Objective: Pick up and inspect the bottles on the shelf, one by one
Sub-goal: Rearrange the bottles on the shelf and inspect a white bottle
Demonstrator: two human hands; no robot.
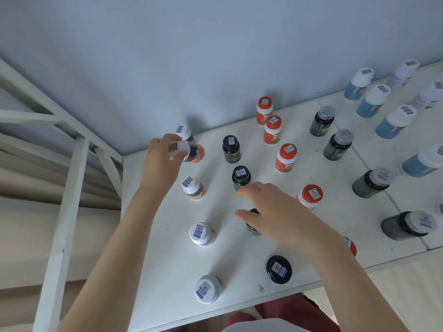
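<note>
Rows of small bottles stand on a white shelf (167,271). My left hand (160,161) grips a white-capped orange bottle (191,152) near the shelf's back left corner, tilted on its side. Just behind it stands another white-capped bottle (183,131). My right hand (271,209) hovers over the middle of the shelf with fingers spread, above a black bottle (253,227) that it partly hides. A black-capped bottle (241,176) stands just beyond its fingertips. I cannot tell whether the fingers touch either bottle.
More white-capped bottles (200,233) run down the left row, black ones (279,269) in the middle, red-capped ones (286,158) beside them, dark green (338,144) and pale blue ones (393,123) to the right. A wall backs the shelf; a white metal frame (72,183) stands left.
</note>
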